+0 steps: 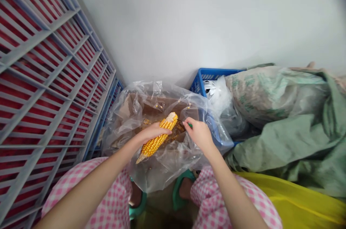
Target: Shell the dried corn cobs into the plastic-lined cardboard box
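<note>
1. The corn cob (pixel 154 145) is held aslant above a cardboard box (pixel 173 104); we judge it could roll if the left hand (pixel 155 131) slackens, and a slip of the thin tool (pixel 190 125) might then jab that hand.
2. We see it thick with yellow kernels in rows — a pale, bare patch at the upper end, a dry taper at the lower.
3. The left hand is clamped round its middle; the right hand (pixel 199 134) pinches the tool's green handle near the bare end.
4. Around them we see a clear plastic liner (pixel 169 162) and a blue basket (pixel 199 84).
</note>
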`<act>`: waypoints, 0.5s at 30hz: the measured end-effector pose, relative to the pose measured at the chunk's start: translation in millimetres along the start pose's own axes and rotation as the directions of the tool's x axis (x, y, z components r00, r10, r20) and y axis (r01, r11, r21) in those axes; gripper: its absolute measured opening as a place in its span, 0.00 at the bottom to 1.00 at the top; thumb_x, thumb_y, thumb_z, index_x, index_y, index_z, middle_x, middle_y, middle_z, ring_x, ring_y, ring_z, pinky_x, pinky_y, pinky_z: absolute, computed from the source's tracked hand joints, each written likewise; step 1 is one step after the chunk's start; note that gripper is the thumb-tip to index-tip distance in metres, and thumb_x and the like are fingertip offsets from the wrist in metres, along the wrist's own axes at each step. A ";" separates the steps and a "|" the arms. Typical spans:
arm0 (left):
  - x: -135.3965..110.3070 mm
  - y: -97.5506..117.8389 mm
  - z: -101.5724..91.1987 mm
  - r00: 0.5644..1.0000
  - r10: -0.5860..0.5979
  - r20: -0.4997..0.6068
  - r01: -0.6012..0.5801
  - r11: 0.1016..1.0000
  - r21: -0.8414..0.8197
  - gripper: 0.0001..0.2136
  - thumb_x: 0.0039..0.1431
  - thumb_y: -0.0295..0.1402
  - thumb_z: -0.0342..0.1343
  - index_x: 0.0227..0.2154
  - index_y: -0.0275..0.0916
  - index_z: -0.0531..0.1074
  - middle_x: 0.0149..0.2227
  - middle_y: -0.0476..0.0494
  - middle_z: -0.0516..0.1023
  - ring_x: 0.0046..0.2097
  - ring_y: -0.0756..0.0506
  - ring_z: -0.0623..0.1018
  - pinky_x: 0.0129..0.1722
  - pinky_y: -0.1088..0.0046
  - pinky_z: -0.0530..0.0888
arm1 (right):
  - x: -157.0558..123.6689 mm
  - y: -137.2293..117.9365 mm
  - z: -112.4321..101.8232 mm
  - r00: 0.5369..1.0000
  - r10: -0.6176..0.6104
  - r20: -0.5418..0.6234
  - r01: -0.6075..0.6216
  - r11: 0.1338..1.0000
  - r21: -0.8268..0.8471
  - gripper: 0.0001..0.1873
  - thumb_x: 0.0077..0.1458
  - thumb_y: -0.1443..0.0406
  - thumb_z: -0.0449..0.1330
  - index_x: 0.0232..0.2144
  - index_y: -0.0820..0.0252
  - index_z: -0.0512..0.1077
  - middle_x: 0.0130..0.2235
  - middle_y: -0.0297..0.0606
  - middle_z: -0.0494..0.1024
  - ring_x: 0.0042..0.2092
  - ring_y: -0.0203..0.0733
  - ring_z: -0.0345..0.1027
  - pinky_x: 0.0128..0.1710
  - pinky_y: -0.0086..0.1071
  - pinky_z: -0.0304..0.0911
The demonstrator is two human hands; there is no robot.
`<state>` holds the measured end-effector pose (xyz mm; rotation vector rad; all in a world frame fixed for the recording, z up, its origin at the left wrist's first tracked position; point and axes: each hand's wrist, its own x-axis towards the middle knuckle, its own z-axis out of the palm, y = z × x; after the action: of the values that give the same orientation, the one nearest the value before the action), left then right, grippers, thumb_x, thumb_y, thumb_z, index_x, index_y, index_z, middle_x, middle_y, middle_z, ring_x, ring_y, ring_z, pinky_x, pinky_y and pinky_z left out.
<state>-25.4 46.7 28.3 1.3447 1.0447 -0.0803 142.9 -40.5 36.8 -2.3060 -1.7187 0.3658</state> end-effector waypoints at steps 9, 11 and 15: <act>-1.0 -1.1 -5.3 0.992 0.113 0.060 -0.123 0.973 0.194 0.19 0.37 0.36 0.56 0.37 0.37 0.72 0.34 0.48 0.75 0.36 0.43 0.72 0.33 0.75 0.65 | 0.7 20.7 -10.9 0.986 -0.114 0.121 0.085 0.971 0.222 0.12 0.53 0.60 0.50 0.27 0.57 0.71 0.24 0.33 0.74 0.25 0.35 0.64 0.27 0.26 0.51; -2.6 1.6 -4.9 0.987 0.129 0.091 -0.143 0.975 0.172 0.20 0.40 0.36 0.55 0.39 0.38 0.71 0.35 0.48 0.75 0.37 0.44 0.72 0.33 0.75 0.65 | 0.3 23.3 -14.1 0.989 -0.092 0.117 0.059 0.963 0.261 0.12 0.52 0.60 0.50 0.26 0.57 0.71 0.24 0.33 0.74 0.25 0.35 0.63 0.28 0.26 0.52; -5.4 7.9 -4.5 0.991 0.091 0.095 -0.105 0.983 0.154 0.20 0.40 0.37 0.54 0.40 0.37 0.71 0.35 0.47 0.75 0.36 0.44 0.72 0.32 0.74 0.65 | -0.3 19.9 -19.4 0.992 -0.087 0.087 0.057 0.951 0.302 0.12 0.52 0.60 0.50 0.26 0.58 0.71 0.24 0.32 0.73 0.26 0.35 0.63 0.29 0.25 0.53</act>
<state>-26.3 49.9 38.4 1.5209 0.9117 -0.1506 167.3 -47.2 48.4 -2.0329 -1.6549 0.6861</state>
